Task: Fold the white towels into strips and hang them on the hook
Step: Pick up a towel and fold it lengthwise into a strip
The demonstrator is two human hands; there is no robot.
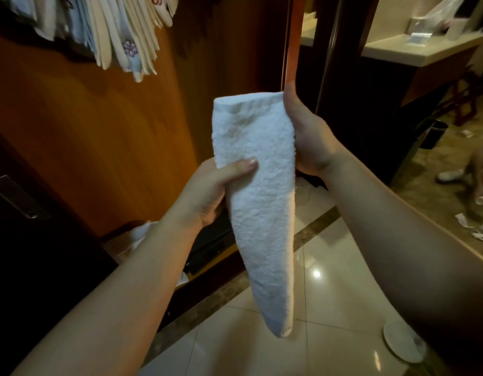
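A white towel (262, 191) folded into a long narrow strip hangs upright in front of me, wide at the top and tapering toward the floor. My left hand (213, 191) grips its left edge partway down, thumb across the front. My right hand (308, 137) holds the upper right edge, fingers hidden behind the cloth. Several folded towels (121, 31) hang in a bunch at the top left against the wooden wall; their hook is not visible.
A wooden wall panel (99, 131) fills the left. A glossy tiled floor (329, 294) lies below, with a white plate (403, 343) at the right. A counter (413, 50) and a littered floor show at the far right, with someone's feet (451, 175).
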